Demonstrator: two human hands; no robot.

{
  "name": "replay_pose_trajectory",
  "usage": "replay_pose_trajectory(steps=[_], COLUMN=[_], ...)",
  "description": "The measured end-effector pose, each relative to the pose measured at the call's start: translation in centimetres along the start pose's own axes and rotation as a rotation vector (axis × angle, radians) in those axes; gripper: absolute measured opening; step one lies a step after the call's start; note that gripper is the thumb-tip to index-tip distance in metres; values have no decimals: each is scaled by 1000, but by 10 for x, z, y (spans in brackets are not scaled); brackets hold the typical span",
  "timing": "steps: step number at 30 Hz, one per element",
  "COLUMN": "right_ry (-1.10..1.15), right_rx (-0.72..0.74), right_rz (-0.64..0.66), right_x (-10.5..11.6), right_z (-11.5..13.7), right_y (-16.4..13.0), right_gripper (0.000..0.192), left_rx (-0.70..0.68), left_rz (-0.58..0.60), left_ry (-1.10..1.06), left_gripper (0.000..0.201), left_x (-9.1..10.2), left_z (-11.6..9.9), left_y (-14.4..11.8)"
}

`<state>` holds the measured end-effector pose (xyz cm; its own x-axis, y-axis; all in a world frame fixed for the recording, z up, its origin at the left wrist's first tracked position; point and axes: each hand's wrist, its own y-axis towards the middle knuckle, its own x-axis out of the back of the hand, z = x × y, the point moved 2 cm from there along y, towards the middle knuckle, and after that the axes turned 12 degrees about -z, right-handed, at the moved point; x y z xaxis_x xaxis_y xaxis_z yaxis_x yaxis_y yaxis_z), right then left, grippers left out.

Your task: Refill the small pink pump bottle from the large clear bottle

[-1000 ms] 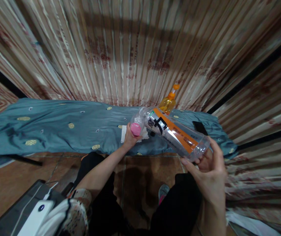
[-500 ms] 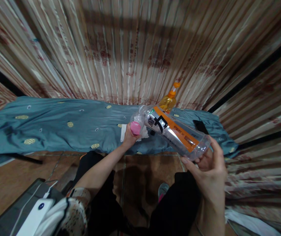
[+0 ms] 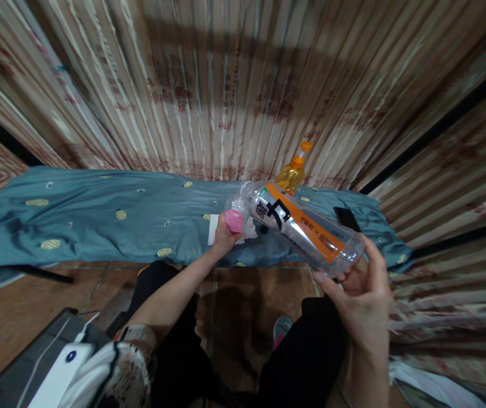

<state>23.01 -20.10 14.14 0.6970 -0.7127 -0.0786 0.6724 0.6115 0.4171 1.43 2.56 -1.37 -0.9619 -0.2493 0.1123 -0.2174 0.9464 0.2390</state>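
My right hand [image 3: 359,286] grips the base end of a large clear plastic bottle [image 3: 306,229] with an orange and silver label. The bottle is tilted, its neck pointing up and left. My left hand [image 3: 225,237] is closed around a smaller clear bottle [image 3: 234,218] with a pink label. The large bottle's neck overlaps the small bottle's top; I cannot tell whether they touch. No liquid shows clearly in either. White paper [image 3: 213,228] lies beneath my left hand, partly hidden.
Behind the large bottle stands a yellow pump bottle [image 3: 290,175] with an orange top. A dark, flat phone-like object [image 3: 347,219] lies at the right on the teal cloth [image 3: 94,221]. Striped curtains [image 3: 209,85] hang behind. A white power bank [image 3: 62,374] with a cable sits at lower left.
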Motion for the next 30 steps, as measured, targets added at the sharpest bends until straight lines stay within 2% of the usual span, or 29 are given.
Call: replay_pose_trajectory(steps=[30], right_ry=[-34], right_rx=[21], right_rz=[5], right_x=[1], right_z=[3], right_y=[-1], right_gripper=[106], left_rx=[-40], left_rz=[-6], left_ry=[-12], left_gripper=[75], left_x=[-2], left_z=[6], left_y=[0])
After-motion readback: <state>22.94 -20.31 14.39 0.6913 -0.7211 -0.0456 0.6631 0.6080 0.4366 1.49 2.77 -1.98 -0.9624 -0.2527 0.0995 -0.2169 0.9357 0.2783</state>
